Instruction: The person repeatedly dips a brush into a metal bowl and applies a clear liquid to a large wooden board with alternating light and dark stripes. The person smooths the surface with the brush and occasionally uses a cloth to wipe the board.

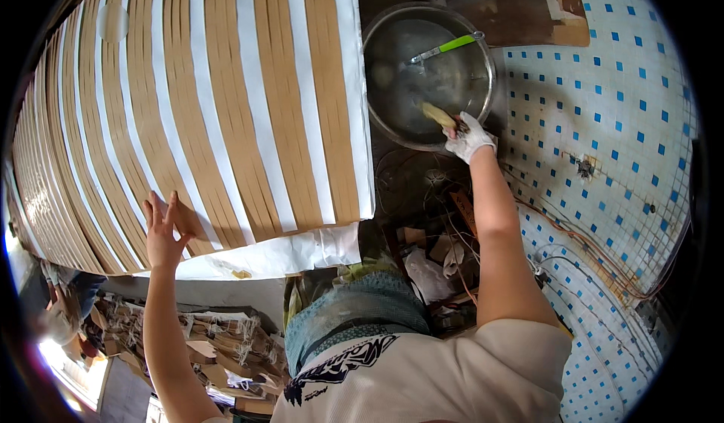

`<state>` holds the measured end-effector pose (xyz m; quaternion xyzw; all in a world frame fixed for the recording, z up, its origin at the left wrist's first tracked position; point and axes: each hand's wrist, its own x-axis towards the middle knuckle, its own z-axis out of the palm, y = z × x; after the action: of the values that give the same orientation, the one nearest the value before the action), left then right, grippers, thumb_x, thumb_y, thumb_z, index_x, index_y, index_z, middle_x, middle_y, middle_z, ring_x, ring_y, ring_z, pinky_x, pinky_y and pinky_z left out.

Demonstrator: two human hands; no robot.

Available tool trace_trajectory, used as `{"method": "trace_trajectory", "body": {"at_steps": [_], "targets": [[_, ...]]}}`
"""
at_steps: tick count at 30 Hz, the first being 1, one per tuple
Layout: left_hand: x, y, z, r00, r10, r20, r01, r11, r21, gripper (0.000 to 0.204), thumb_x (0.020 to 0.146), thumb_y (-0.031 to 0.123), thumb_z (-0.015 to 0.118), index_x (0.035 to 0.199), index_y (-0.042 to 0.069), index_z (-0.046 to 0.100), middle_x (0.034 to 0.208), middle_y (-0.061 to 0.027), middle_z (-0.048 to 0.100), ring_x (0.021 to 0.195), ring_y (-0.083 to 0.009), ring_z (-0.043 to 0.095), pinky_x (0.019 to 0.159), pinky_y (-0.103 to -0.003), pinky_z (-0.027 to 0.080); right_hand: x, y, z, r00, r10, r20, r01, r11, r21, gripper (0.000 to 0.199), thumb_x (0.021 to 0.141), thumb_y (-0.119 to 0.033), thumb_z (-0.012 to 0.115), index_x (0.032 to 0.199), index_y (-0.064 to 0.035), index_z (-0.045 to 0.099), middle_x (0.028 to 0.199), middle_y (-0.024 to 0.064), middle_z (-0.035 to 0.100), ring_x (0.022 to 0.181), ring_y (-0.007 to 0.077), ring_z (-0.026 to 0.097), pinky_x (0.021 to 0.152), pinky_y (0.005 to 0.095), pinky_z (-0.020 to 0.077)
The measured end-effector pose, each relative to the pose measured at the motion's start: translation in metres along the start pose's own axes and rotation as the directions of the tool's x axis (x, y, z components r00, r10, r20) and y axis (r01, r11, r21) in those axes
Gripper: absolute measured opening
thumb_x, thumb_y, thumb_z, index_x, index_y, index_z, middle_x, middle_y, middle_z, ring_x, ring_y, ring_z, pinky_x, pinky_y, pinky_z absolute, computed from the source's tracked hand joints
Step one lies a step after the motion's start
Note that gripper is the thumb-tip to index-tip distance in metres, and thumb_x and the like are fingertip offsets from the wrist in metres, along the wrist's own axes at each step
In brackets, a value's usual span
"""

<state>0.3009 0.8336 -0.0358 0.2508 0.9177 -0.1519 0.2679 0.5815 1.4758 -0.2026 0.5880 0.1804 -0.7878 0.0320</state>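
Note:
My left hand [164, 234] lies with its fingers spread on the near edge of a table covered in brown paper strips [219, 110] laid out side by side, with white bands between them. My right hand [469, 138], in a white glove, reaches over the near rim of a round metal basin [491, 84]. Its fingers are closed around a pale yellow, elongated thing [436, 114], whose exact kind I cannot make out. A green-handled tool [457, 44] leans on the basin's far right rim, its metal end over cloudy liquid.
White sheeting [302, 251] hangs over the table's near edge. Right of the basin stands a wall with small blue tiles [615, 110], with cables [603, 261] along it. A brown board [520, 12] lies behind the basin. Scrap cardboard strips [226, 347] pile up at lower left.

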Motion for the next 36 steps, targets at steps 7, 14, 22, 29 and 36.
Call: {"method": "trace_trajectory", "body": {"at_steps": [7,14,22,29,36], "targets": [[0.007,0.001,0.001,0.999,0.036,-0.030,-0.036,0.999,-0.013,0.117,0.059,0.016,0.091,0.156,0.028,0.027,0.162,-0.0212,0.015,0.145,-0.0478,0.022,0.113,-0.049,0.040,-0.016,-0.005,-0.050,0.948,0.188,-0.256,-0.240,0.952,-0.188,0.028,0.093,-0.035,0.064,0.104,-0.0106,0.057,0.085,0.0160,0.060,0.052,0.0253,0.049,0.043,0.0329,0.0347],[-0.006,-0.026,0.036,0.982,-0.043,-0.185,-0.013,0.957,-0.290,0.090,0.071,0.021,0.080,0.150,0.030,0.037,0.159,-0.0206,0.024,0.147,-0.0457,0.020,0.114,-0.056,0.031,-0.087,0.020,-0.028,0.985,0.013,0.173,-0.028,0.996,0.089,0.033,0.090,-0.031,0.068,0.107,-0.0044,0.058,0.085,0.0109,0.060,0.069,0.0246,0.054,0.061,0.0390,0.0441],[-0.042,0.043,0.095,0.736,0.007,-0.677,-0.248,0.933,-0.260,0.035,0.086,0.020,0.062,0.120,0.014,0.062,0.139,-0.0128,0.052,0.115,-0.0316,0.061,0.106,-0.053,0.041,-0.232,0.120,0.066,0.884,-0.388,0.260,0.351,0.919,0.178,0.035,0.094,-0.038,0.062,0.108,-0.0058,0.059,0.086,0.0042,0.061,0.065,0.0123,0.052,0.053,0.0288,0.0411],[-0.305,0.014,0.177,0.789,-0.172,-0.590,-0.411,0.565,-0.715,0.037,0.089,0.023,0.064,0.122,0.008,0.063,0.127,-0.0124,0.063,0.115,-0.0322,0.059,0.099,-0.043,0.048,-0.307,0.206,0.198,0.739,-0.443,0.508,0.546,0.835,-0.067,0.029,0.096,-0.038,0.060,0.104,-0.0104,0.064,0.088,0.0043,0.067,0.064,0.0150,0.058,0.050,0.0278,0.0417],[-0.484,-0.091,0.309,0.618,-0.783,-0.067,0.183,0.226,-0.957,0.026,0.092,0.029,0.061,0.091,0.004,0.066,0.085,-0.0154,0.067,0.088,-0.0366,0.063,0.077,-0.047,0.050,-0.267,0.300,0.384,0.522,-0.371,0.768,0.620,0.784,-0.043,0.032,0.100,-0.040,0.054,0.107,-0.0098,0.062,0.087,0.0063,0.068,0.068,0.0158,0.061,0.050,0.0300,0.0430]]}}
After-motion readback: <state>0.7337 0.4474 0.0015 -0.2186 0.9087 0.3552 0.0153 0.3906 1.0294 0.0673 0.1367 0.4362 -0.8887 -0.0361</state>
